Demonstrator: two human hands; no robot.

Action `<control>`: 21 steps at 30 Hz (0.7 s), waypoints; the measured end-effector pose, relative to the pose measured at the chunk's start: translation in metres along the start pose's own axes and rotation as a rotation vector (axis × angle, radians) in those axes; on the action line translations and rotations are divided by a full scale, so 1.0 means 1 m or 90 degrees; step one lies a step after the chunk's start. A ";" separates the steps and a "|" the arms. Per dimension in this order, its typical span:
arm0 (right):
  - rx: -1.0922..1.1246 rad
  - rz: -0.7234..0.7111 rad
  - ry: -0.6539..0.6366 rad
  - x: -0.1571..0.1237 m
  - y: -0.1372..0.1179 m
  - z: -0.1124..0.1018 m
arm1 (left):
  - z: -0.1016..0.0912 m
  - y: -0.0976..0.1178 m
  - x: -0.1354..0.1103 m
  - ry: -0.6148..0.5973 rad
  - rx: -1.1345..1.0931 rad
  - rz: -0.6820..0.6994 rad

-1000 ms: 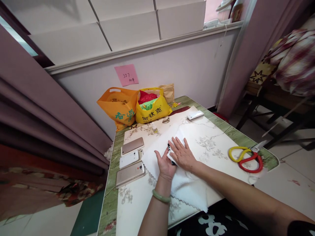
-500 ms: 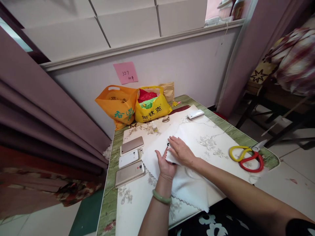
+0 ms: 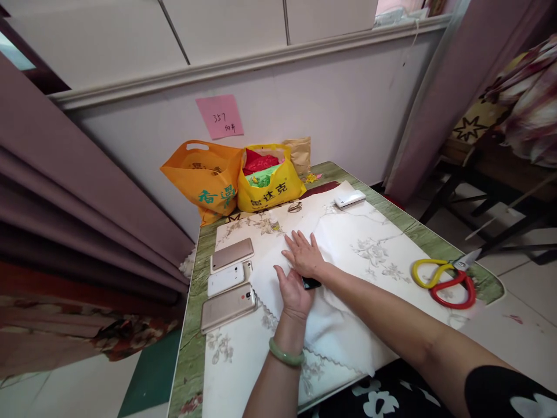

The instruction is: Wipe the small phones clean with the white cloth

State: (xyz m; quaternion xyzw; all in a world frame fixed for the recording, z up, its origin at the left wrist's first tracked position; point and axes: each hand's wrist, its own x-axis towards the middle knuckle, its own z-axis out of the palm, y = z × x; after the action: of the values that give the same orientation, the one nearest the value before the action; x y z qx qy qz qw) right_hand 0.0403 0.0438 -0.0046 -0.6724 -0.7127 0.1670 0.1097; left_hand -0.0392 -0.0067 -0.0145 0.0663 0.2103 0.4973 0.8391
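A dark smartphone (image 3: 310, 283), partly hidden, shows between my two hands. My left hand (image 3: 296, 295) lies palm up with its thumb apart, holding the phone at its side; its fingertips are covered. A green bangle (image 3: 286, 352) circles that wrist. Over the phone's far end my right hand (image 3: 304, 255) is spread flat, fingers apart, on the white cloth (image 3: 335, 325) with a scalloped edge. The cloth spreads under both hands and toward the near table edge.
Several phones lie left of the cloth, including a gold phone (image 3: 228, 309) and a white phone (image 3: 226, 280). Another white phone (image 3: 350, 199) is at the back. Scissors (image 3: 452, 278) lie at right. Orange bag (image 3: 202, 174) and yellow bag (image 3: 272, 186) stand against the wall.
My right hand has moved up and left, its fingers spreading out flat. The cloth flap is off the phone's near end, exposing its dark surface. The view has shifted slightly.
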 end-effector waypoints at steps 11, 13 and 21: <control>-0.007 0.028 -0.025 0.016 0.007 -0.004 | 0.003 -0.002 -0.001 -0.032 0.016 0.004; -0.009 -0.006 -0.013 0.006 0.007 -0.004 | 0.002 -0.003 -0.002 -0.038 0.014 -0.006; -0.006 -0.096 0.036 -0.042 0.001 -0.003 | -0.009 -0.001 -0.001 -0.011 -0.006 -0.012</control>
State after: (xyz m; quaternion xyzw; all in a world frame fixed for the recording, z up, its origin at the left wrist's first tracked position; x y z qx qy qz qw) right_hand 0.0448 0.0018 0.0006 -0.6219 -0.7585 0.1361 0.1390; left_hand -0.0427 -0.0088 -0.0226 0.0646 0.2013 0.4897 0.8458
